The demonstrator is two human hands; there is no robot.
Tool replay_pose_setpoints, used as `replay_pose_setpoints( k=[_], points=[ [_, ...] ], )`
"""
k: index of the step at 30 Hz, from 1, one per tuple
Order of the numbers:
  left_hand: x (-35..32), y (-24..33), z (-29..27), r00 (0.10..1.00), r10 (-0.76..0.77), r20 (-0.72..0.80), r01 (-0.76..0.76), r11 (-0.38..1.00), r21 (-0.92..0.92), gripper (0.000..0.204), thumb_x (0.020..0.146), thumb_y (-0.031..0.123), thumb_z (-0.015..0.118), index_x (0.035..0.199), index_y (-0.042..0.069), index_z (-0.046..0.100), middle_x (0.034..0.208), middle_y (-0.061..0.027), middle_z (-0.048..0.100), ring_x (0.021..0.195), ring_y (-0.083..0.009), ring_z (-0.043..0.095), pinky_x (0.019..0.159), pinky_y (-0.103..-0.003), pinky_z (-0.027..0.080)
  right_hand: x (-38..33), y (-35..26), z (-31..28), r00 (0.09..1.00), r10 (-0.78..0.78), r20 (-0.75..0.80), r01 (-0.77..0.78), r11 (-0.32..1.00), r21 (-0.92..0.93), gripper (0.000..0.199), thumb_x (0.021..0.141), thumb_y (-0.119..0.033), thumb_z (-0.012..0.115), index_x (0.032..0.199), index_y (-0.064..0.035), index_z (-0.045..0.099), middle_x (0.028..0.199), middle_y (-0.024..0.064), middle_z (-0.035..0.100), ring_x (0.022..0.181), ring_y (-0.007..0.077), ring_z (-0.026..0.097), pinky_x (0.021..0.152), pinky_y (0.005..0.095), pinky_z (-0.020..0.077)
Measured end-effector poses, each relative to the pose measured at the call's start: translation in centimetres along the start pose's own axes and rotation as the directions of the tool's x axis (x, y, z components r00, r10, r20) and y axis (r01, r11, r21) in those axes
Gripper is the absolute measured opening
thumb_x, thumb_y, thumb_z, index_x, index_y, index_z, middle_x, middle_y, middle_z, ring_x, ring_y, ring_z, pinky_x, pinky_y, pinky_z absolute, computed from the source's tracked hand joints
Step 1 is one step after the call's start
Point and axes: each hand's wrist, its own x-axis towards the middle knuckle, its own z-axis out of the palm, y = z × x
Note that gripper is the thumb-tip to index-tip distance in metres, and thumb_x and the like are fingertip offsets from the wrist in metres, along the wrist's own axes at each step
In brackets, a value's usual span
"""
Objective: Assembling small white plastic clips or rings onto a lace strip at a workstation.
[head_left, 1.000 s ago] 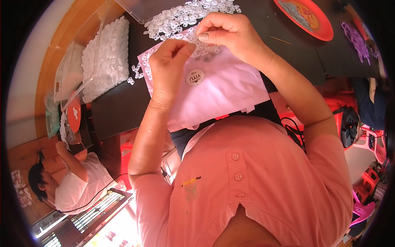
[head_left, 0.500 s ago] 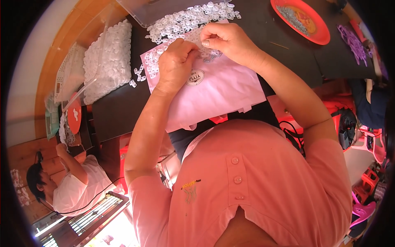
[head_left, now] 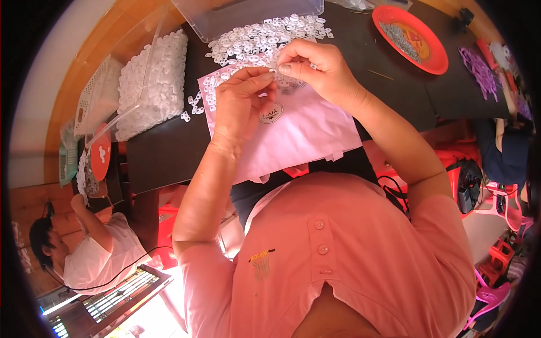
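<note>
My left hand (head_left: 243,101) and my right hand (head_left: 313,70) meet fingertip to fingertip over a pink bag (head_left: 304,132) lying on the dark table (head_left: 163,152). Between the pinched fingers sits a small white plastic ring piece (head_left: 273,71); both hands grip it. Just beyond the hands lies a heap of several similar white pieces (head_left: 253,42), spilling onto the pink bag's far edge.
A clear bag of white pieces (head_left: 152,84) lies at the left, a clear box (head_left: 242,14) at the back. A red plate with grey parts (head_left: 410,38) and purple pieces (head_left: 479,65) sit at the right. Another person in white (head_left: 93,248) works at the lower left.
Both hands have shifted slightly toward me and to the left over the pink bag, still pinched together on a small white piece.
</note>
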Motion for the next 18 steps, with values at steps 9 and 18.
replay_pose_setpoints(
  k=[9,18],
  points=[
    [0.8,0.0,0.6,0.998,0.046,0.031,-0.051,0.981,0.190,0.012,0.089,0.004,0.060,0.098,-0.003,0.061,0.081,-0.0095,0.063,0.063,-0.0146,0.057,0.050,-0.024,0.042,-0.1,0.5,-0.1,0.998,-0.048,0.027,0.052,0.987,-0.152,0.008,0.084,-0.003,0.064,0.090,-0.0005,0.059,0.076,0.0080,0.063,0.068,0.0168,0.061,0.063,0.0277,0.0483],
    [1.0,-1.1,-0.2,0.999,0.039,0.017,-0.038,0.998,-0.043,0.011,0.090,0.003,0.057,0.099,-0.003,0.059,0.082,-0.0110,0.062,0.066,-0.0171,0.059,0.052,-0.026,0.044,-0.2,0.7,-0.2,0.998,-0.057,0.034,0.064,0.962,-0.265,0.006,0.088,-0.002,0.060,0.094,0.0005,0.059,0.084,0.0062,0.062,0.076,0.0140,0.059,0.069,0.0262,0.0475]
  ],
)
